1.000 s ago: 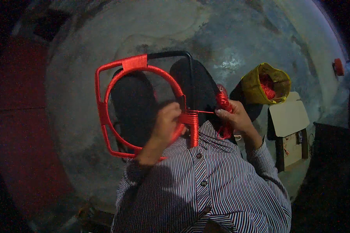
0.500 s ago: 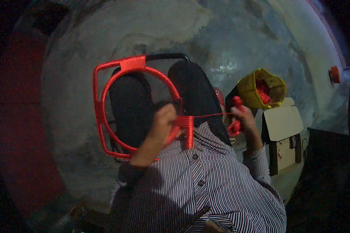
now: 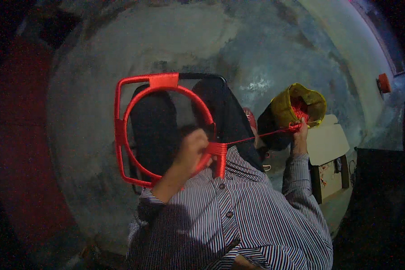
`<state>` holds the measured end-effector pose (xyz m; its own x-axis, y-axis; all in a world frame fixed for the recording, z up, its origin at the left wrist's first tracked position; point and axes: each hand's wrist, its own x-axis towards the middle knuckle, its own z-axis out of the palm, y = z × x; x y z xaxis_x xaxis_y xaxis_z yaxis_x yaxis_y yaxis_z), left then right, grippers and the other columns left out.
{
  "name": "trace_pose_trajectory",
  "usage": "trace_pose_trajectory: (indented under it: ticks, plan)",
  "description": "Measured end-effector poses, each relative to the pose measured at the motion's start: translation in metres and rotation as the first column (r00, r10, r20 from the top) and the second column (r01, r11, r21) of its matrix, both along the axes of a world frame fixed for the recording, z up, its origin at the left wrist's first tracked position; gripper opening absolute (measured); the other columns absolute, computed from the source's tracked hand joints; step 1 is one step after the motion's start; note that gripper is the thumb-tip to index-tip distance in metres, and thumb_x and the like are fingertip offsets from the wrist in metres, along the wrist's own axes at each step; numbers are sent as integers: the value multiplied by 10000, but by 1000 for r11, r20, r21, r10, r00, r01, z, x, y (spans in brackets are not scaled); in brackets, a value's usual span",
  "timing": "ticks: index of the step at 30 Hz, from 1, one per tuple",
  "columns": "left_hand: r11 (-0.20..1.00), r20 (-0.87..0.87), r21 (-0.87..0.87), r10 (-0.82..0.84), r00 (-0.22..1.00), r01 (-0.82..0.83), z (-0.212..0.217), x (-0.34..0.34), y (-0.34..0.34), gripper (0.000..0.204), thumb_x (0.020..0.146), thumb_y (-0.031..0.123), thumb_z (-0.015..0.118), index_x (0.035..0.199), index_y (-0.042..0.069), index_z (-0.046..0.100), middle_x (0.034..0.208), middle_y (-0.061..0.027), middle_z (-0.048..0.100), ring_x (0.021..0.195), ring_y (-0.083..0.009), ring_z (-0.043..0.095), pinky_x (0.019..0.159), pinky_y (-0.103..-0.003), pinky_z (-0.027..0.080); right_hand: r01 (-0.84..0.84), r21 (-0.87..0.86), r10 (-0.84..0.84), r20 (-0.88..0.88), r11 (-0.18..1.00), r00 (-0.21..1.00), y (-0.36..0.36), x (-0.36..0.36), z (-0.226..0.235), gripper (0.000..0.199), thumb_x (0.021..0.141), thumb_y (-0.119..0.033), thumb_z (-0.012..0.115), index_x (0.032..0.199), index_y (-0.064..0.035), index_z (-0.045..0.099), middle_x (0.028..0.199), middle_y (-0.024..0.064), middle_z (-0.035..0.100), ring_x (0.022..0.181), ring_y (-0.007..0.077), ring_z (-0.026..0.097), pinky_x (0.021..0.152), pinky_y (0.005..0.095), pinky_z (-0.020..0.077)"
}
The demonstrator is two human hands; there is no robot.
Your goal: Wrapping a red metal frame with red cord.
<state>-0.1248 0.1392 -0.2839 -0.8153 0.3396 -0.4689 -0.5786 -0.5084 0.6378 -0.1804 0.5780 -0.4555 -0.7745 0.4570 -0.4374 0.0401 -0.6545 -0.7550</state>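
Observation:
Across my lap lies a rounded square frame [image 3: 118, 108] with a ring [image 3: 129, 108] inside it, mostly wrapped in red cord. Its far right stretch [image 3: 202, 76] is bare and black. My left hand [image 3: 194, 146] is closed on the ring's near right side, beside a band of cord [image 3: 218, 149] that joins ring and frame; its fingertips are partly hidden. From that band a taut red strand [image 3: 258, 135] runs right to my right hand [image 3: 302, 134]. That hand is closed on a small bundle of red cord [image 3: 294, 127], at the near rim of a yellow bag.
The yellow bag [image 3: 281, 104], open at the top, holds more red cord [image 3: 299, 107]. Next to it is an open cardboard box [image 3: 328, 144] with small items inside. A red object [image 3: 384, 83] is by the right wall. Grey floor [image 3: 180, 36] stretches ahead.
My right hand has moved right and slightly forward with the cord bundle, up to the yellow bag. The strand is longer now. Frame and left hand have shifted slightly right and nearer in the picture.

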Motion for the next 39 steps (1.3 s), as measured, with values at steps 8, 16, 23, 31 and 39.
trace_pose_trajectory:
  ticks: [8, 16, 23, 31, 39]
  plan:
    - [929, -122, -295, 198, 973, -226, 4, 2, 5, 215, 795, 122, 468, 987, 24, 478, 948, -78, 553, 856, -176, 572, 708, -338, 492, -103, 995, 804, 55, 8, 593, -201, -25, 182, 401, 760, -89, 520, 1161, -105, 531, 1019, 96, 553, 934, 248, 553, 803, 327, 460]
    - [794, -413, -483, 164, 896, -368, -16, 2, -1, 282, 768, 25, 542, 1049, 8, 523, 950, -51, 562, 854, -142, 542, 770, -276, 437, 124, 992, 759, -97, 22, 644, -253, -17, 197, 373, 658, -217, 678, 1003, -103, 590, 974, 102, 545, 945, 321, 516, 785, 407, 442]
    - [959, -66, -262, 98, 993, -112, -19, -1, -2, 245, 735, -22, 548, 978, 5, 560, 898, -42, 597, 781, -130, 591, 662, -277, 485, -128, 960, 865, 282, -251, 414, -242, 14, 168, 405, 593, -254, 723, 911, -54, 571, 927, 118, 528, 886, 319, 500, 709, 405, 442]
    - [967, -63, -182, 170, 983, -179, -19, -1, -1, 244, 777, -10, 495, 1014, -12, 553, 924, -65, 601, 805, -152, 600, 711, -295, 500, -383, 844, 832, -127, 376, 539, -207, 16, 162, 276, 655, -211, 691, 807, -33, 546, 965, 120, 549, 889, 265, 550, 762, 384, 436]
    - [978, -2, -62, 198, 980, -197, -6, -2, 1, 210, 808, 24, 465, 1013, 7, 506, 908, -70, 590, 780, -157, 605, 732, -304, 524, -505, -202, 255, -674, 839, 693, -120, 50, 226, 331, 806, -168, 553, 1101, -79, 432, 699, 0, 471, 477, 92, 424, 509, 230, 418]
